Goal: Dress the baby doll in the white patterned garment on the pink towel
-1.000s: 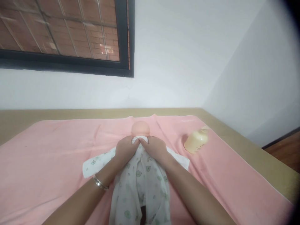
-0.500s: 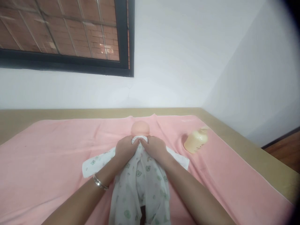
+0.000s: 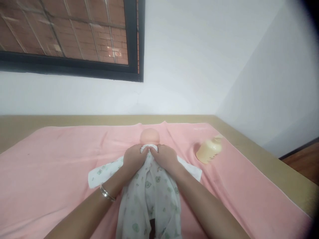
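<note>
A baby doll lies on its back in the middle of the pink towel [image 3: 54,156], its bare head [image 3: 150,136] pointing away from me. It wears a white garment with small green prints [image 3: 152,196]. My left hand [image 3: 133,159] and my right hand [image 3: 165,158] meet at the doll's neck, fingers curled and pinching the garment's collar edges together. A silver bracelet [image 3: 107,194] circles my left wrist. The doll's chest and arms are hidden under my hands and the cloth.
A cream-yellow bottle [image 3: 208,151] lies on its side on the towel to the right of the doll. The towel covers a tan table [image 3: 274,166] set against a white wall corner. A dark-framed window [image 3: 74,36] is at upper left.
</note>
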A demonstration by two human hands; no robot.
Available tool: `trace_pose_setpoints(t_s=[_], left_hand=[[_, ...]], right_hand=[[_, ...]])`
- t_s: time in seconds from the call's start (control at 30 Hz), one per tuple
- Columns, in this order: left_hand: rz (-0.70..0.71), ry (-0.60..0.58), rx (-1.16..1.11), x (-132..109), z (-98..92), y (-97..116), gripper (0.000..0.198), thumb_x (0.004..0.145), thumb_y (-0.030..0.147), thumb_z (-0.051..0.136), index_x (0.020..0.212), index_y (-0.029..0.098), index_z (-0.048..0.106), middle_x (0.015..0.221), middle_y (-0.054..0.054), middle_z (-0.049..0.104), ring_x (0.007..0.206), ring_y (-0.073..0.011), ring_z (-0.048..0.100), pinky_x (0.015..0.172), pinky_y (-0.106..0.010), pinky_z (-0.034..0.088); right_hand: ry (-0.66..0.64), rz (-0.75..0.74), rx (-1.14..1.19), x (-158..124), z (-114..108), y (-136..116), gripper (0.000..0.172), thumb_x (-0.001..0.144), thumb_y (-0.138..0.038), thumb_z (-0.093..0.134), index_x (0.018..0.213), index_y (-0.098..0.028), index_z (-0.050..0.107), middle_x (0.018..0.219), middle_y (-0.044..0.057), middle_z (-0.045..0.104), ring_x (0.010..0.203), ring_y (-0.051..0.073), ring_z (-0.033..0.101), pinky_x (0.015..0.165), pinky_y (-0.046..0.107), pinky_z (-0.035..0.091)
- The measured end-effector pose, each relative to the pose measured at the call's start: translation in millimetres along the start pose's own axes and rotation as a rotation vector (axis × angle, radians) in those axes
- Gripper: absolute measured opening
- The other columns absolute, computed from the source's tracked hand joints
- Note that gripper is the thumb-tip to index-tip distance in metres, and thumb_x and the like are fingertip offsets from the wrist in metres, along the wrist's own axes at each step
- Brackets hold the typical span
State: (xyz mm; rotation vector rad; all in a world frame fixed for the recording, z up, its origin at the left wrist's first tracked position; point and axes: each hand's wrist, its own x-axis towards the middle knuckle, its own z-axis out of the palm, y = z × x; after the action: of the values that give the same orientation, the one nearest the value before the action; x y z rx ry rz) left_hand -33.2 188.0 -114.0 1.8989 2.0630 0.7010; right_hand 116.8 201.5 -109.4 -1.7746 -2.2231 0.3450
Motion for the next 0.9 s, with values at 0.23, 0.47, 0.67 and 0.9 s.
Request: trace_pose_setpoints(t_s=[0.23, 0.47, 0.67, 0.9], left_hand=[[0.002, 0.003, 0.016, 1.1, 3.3, -3.6, 0.041, 0.084, 0.048, 0.034, 0.073, 0.020, 0.061, 0.078, -0.005, 0.065, 0.071, -0.0184, 0.055, 0.061, -0.027, 0.034], [0.004, 0.008, 0.010, -0.2, 2.5, -3.8, 0.040, 0.084, 0.047, 0.034, 0.073, 0.020, 0.061, 0.078, -0.005, 0.065, 0.070, -0.0184, 0.055, 0.061, -0.027, 0.034], [-0.004, 0.000, 0.011, -0.3, 3.5, -4.4, 0.041, 0.084, 0.048, 0.033, 0.076, 0.020, 0.062, 0.080, -0.006, 0.066, 0.072, -0.0190, 0.056, 0.062, -0.027, 0.035], [-0.005, -0.012, 0.057, 2.0, 2.3, -4.7, 0.044, 0.085, 0.049, 0.031, 0.081, 0.020, 0.063, 0.084, -0.007, 0.066, 0.077, -0.0207, 0.057, 0.064, -0.028, 0.036]], right_hand=[[-0.001, 0.004, -0.009, -0.6, -0.1, 0.1, 0.066, 0.088, -0.063, 0.016, 0.091, -0.017, 0.064, 0.086, 0.011, 0.065, 0.079, 0.023, 0.058, 0.067, 0.031, 0.036], [-0.006, 0.015, -0.014, -0.7, -2.4, -1.3, 0.064, 0.088, -0.061, 0.018, 0.092, -0.016, 0.064, 0.087, 0.012, 0.065, 0.081, 0.023, 0.059, 0.069, 0.031, 0.037], [-0.004, 0.016, -0.015, -1.9, -3.3, -2.6, 0.063, 0.089, -0.060, 0.019, 0.091, -0.017, 0.064, 0.087, 0.011, 0.066, 0.081, 0.024, 0.059, 0.069, 0.032, 0.039], [-0.020, 0.005, -0.017, -1.6, -6.3, -2.9, 0.066, 0.089, -0.060, 0.017, 0.094, -0.015, 0.065, 0.088, 0.013, 0.066, 0.083, 0.024, 0.060, 0.071, 0.033, 0.040]])
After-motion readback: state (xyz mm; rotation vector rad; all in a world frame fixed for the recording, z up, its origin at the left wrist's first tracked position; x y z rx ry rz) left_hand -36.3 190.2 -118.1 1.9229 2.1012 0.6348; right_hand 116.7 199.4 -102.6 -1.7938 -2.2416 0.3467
